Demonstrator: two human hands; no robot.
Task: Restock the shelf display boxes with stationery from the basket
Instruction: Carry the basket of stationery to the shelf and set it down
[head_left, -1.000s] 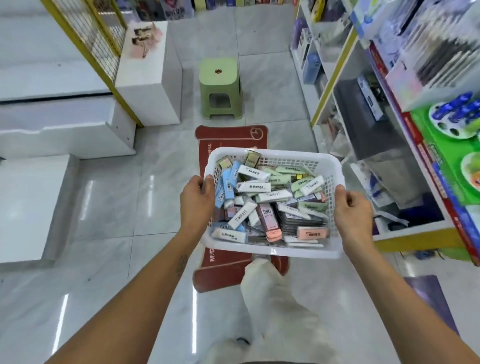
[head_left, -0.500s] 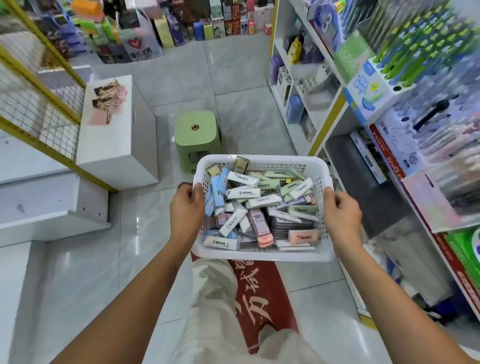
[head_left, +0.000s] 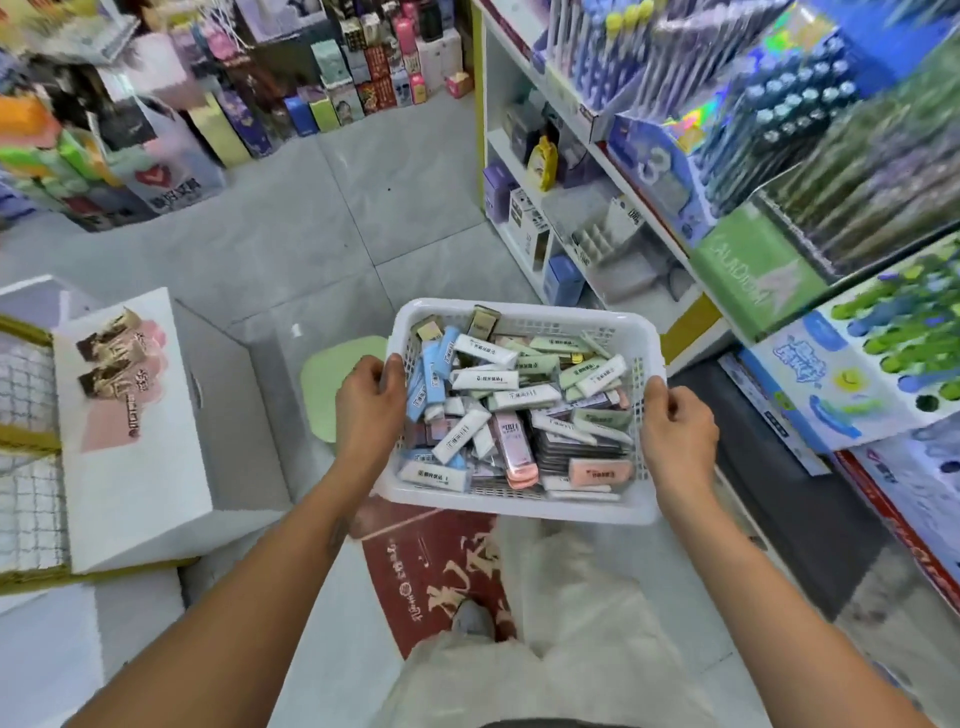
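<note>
While both forearms reach fwd from the frame's bottom corners, the left hand grasps the white basket at its 9 o'clock rim, thumb over the edge, and the right hand grasps the 3 o'clock rim, fingers curled round it. Basket is held level at mid-frame above a red floor mat, long axis running 9 to 3, short sides in the hands. It's full of stationery packs (white, blue, green, pink) lying at mixed angles. Shelf display boxes sit at 2–3 o'clock, near the basket; green stool at 9 o'clock, partly behind the left hand.
</note>
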